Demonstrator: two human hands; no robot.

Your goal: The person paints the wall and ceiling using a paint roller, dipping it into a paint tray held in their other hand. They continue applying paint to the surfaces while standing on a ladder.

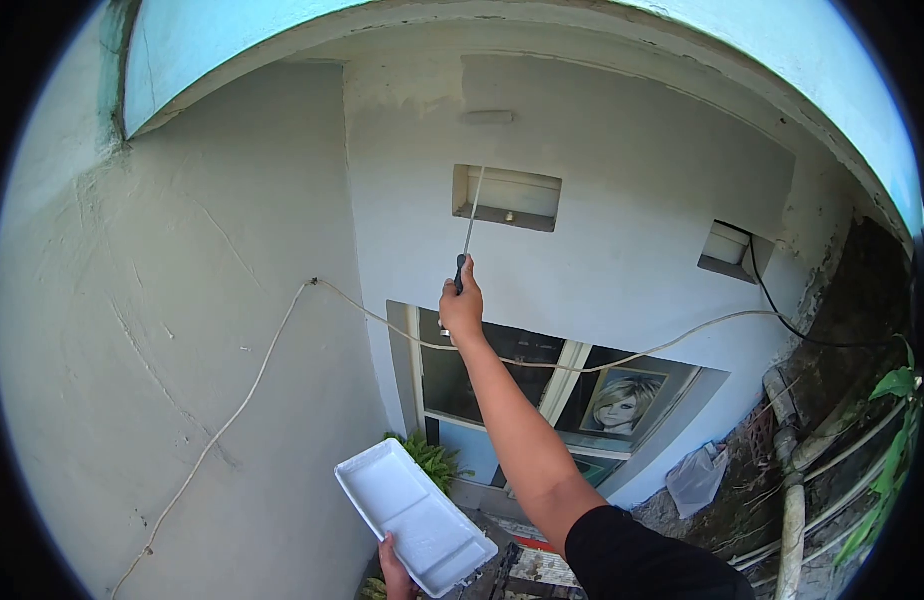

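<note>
My right hand (461,303) is raised in front of the wall, its fingers wrapped round the dark handle of a paint roller (462,270). The thin metal rod runs upward across a recessed wall opening. Above it, a short pale roller head (488,117) lies against the upper wall; where the rod meets it is hard to make out. Low in the view, my left hand (395,568) grips the near edge of a white paint tray (429,530), which is tilted and coated with pale paint.
A cable (257,375) sags across both walls, passing behind my right arm. Below are a window (492,370) and a framed portrait (624,402). A second opening (730,250) with a black wire, pipes (790,530), a plastic bag (696,478) and plants (894,480) are at the right.
</note>
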